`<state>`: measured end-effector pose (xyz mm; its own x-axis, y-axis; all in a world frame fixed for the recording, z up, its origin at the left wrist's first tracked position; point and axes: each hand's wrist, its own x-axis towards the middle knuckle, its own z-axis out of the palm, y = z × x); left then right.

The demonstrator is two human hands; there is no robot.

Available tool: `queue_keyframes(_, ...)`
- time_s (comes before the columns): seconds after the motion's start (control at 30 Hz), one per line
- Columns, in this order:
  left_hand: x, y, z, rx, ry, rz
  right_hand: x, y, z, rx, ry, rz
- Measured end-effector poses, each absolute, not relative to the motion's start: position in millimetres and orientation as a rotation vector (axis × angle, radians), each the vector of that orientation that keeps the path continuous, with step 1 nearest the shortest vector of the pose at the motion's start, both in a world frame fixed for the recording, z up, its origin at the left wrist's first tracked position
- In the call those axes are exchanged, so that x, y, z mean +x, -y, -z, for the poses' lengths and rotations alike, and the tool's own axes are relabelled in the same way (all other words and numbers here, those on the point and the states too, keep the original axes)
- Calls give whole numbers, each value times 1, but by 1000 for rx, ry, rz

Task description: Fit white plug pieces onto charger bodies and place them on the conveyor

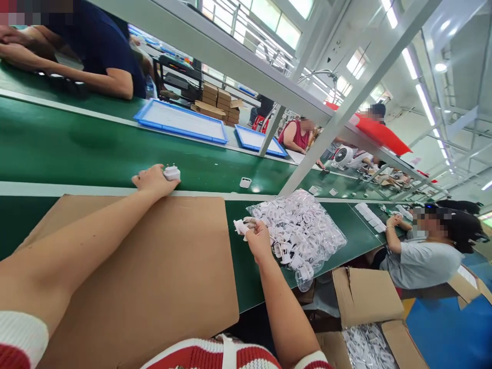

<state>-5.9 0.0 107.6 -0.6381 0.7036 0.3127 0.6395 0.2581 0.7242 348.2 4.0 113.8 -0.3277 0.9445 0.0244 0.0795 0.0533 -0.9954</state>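
Note:
My left hand (156,182) is closed on a white plug piece (171,172) with two pins, over the near edge of the green belt (96,148). My right hand (257,237) pinches another small white plastic piece (241,227) beside a clear bag (303,230) full of white parts. A brown cardboard sheet (161,277) lies under my left forearm. One white square part (245,182) rests on the belt between my hands and the metal post.
Blue-rimmed trays (182,122) stand beyond the belt. A slanted metal post (307,154) rises behind the bag. An open carton (367,297) of white parts is at lower right. Other people sit at left, far back and right.

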Motion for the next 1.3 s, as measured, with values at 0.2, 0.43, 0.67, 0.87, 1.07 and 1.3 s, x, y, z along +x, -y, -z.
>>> queue_keyframes(0.2, 28, -6, -110, 1518, -2600, -1470, 329, -6, -107, -1006, 1482, -1693)
queue_keyframes(0.43, 62, -69, -121, 1960, -2131, -852, 330, 10, -100, -900, 1852, -1357)
queue_keyframes(0.67, 89, -118, -133, 1851, -2157, -759, 329, 11, -92, -859, 1913, -1240)
queue_keyframes(0.87, 93, -97, -142, 1839, -2184, -799, 328, 12, -94, -907, 1881, -1147)
queue_keyframes(1.07, 98, -10, -141, 1579, -2229, -898, 329, 9, -100, -889, 1573, -1501)
queue_keyframes(1.3, 126, 109, -128, 1300, -2202, -868, 333, 12, -115, -858, 1232, -1922)
